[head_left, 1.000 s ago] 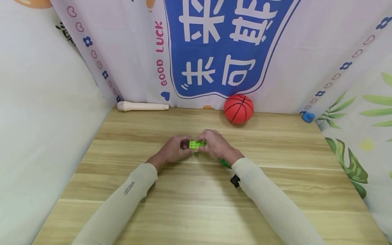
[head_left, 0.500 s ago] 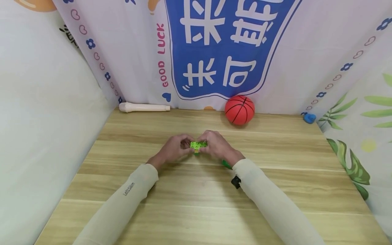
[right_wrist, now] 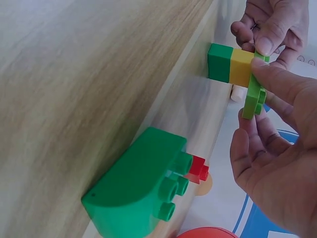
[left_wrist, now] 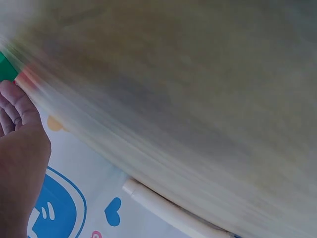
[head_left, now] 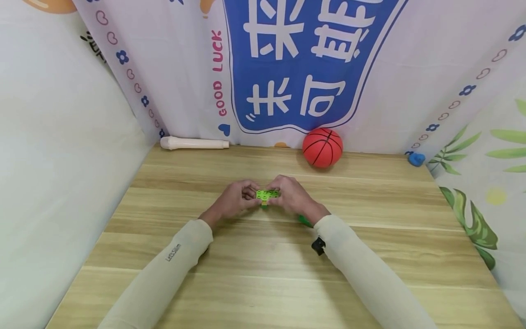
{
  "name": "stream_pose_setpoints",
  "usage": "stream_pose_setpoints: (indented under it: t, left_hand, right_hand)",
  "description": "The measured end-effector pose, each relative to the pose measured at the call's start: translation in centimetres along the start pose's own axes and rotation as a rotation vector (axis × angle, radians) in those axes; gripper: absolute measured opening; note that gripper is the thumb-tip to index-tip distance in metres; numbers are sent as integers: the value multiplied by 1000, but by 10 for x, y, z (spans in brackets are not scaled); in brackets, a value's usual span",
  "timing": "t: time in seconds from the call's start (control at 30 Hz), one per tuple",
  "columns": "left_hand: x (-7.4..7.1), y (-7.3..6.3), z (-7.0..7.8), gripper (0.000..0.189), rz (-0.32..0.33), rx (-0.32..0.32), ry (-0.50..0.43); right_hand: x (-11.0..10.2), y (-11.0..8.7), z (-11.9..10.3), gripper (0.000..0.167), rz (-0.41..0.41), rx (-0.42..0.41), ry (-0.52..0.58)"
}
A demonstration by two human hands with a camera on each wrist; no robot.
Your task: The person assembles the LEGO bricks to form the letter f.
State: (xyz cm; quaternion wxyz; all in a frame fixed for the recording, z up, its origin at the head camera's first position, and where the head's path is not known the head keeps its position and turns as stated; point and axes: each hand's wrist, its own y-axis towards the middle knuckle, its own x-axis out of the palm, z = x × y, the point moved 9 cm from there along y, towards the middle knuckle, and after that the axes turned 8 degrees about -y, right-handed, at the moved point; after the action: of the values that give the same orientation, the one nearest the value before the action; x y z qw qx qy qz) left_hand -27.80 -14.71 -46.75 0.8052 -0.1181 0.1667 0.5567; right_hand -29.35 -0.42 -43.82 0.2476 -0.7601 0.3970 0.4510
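A lime-green building plate (right_wrist: 254, 94) with studs caps a small stack, on top of a yellow block (right_wrist: 241, 67) and a dark green block (right_wrist: 219, 63) that meets the tabletop. My left hand (head_left: 236, 198) pinches the plate's left end, its thumb pressed near the studs. At the other end, my right hand (head_left: 289, 194) holds the plate between thumb and fingers. In the head view the fingers cover part of the plate. Only the left hand's edge and fingers appear in the left wrist view, beside a green piece (left_wrist: 6, 68) cut off by the frame.
Near my right wrist lies a curved green block (right_wrist: 138, 183) with studs, and a small red block (right_wrist: 197, 168) shows behind it. Along the back wall are a white microphone-shaped object (head_left: 195, 143), a red toy basketball (head_left: 322, 147) and a small blue object (head_left: 417, 159).
Both hands stay at the lime-green plate with only slight finger movement. A little more of the yellow and green blocks shows beneath it, and the head view has shifted slightly.
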Motion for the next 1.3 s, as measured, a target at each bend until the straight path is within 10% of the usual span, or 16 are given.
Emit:
stream_pose_setpoints:
  t: [0.87,1.3]
  left_hand:
    - [-1,0,-3,31,-17,-39,-93]
    - [-1,-1,-4,36,-24,-45,-103]
  right_hand:
    - [-5,-10,0,37,-30,-43,-1]
    - [-30,-17,73,36,114,120,147]
